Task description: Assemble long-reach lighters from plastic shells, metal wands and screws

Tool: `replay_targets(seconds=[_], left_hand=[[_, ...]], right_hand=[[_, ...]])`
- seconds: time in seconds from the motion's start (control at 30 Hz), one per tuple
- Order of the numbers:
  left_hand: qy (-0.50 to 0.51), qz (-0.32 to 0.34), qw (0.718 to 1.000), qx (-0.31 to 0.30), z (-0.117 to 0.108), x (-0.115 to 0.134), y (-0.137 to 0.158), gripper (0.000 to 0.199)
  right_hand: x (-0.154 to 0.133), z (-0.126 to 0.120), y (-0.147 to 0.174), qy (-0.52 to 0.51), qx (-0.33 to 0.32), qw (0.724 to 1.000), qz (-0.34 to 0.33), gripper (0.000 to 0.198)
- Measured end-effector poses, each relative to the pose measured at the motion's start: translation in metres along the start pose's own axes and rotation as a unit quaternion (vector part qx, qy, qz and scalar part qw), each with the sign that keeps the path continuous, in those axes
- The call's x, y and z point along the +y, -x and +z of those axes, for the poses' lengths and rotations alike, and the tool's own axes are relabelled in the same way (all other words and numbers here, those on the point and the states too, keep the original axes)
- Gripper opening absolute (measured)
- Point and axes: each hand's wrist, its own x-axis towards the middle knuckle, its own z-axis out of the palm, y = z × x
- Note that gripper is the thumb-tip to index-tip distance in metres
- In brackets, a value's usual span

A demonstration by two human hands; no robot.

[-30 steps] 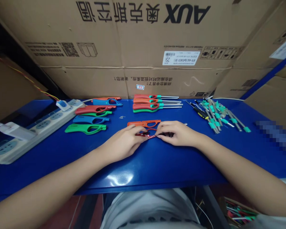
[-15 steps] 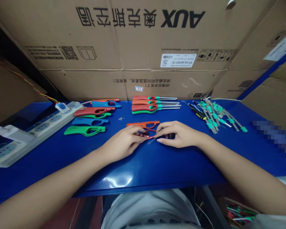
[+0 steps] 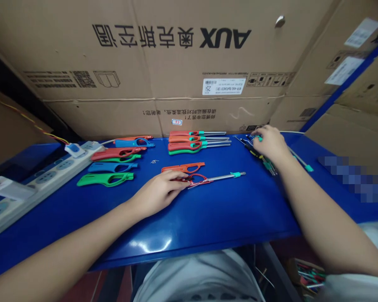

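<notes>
My left hand (image 3: pixel 164 188) is closed on the grip of a red long-nosed gas lighter (image 3: pixel 193 179). From the lighter's front a metal tube (image 3: pixel 222 178) points right, with a teal piece near its tip. A thin grey strip or wire lies along the lighter's underside. Just behind it rests an orange lighter body (image 3: pixel 185 167). At the right, my right hand (image 3: pixel 271 144) is over a pile of metal tubes with teal ends (image 3: pixel 267 164). Its fingers are bent down and closed among the parts, a bit of teal showing beside them; what they grip is hidden.
Screwdrivers (image 3: pixel 250 147) lie by the pile. Lighters with tubes (image 3: pixel 185 146) are stacked at the back centre. Coloured lighter bodies (image 3: pixel 107 179) lie left, beside a power strip (image 3: pixel 47 182). Tiny wire bits (image 3: pixel 154 161) sit between. A cardboard wall (image 3: pixel 113 117) stands behind.
My right hand has left the red lighter and moved right and back to the pile of tubes. My left hand stays on the lighter, whose tube now shows. The camera view has shifted.
</notes>
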Motion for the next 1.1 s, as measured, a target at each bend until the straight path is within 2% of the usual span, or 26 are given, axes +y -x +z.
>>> replay_targets(seconds=[0.13,0.27,0.4,0.6,0.8,0.93,1.1], left_hand=[[-0.001,0.009,1.0,-0.006,-0.002,-0.001,-0.001,0.028],[-0.019,0.025,1.0,-0.002,-0.003,-0.003,-0.001,0.03],[-0.026,0.03,0.999,0.001,-0.002,-0.003,0.0,0.03],[-0.029,0.018,0.999,-0.004,-0.004,0.0,0.0,0.032],[-0.047,0.024,0.999,-0.013,-0.005,0.001,-0.001,0.031],[-0.071,0.024,0.997,-0.029,-0.007,0.003,-0.002,0.031],[-0.099,0.002,0.994,-0.05,-0.01,0.006,-0.002,0.033]], right_hand=[[0.027,-0.001,-0.006,0.031,-0.027,0.995,0.096,0.025],[0.033,0.001,-0.006,0.028,-0.024,0.992,0.125,0.025],[0.035,0.014,-0.008,0.045,-0.03,0.987,0.154,0.025],[0.038,0.023,-0.009,0.049,-0.035,0.986,0.155,0.018],[0.035,0.013,-0.009,0.01,0.034,0.993,0.113,0.014],[0.031,0.005,-0.009,0.0,0.049,0.994,0.096,0.015],[0.024,0.0,-0.009,-0.076,0.082,0.989,0.093,0.019]])
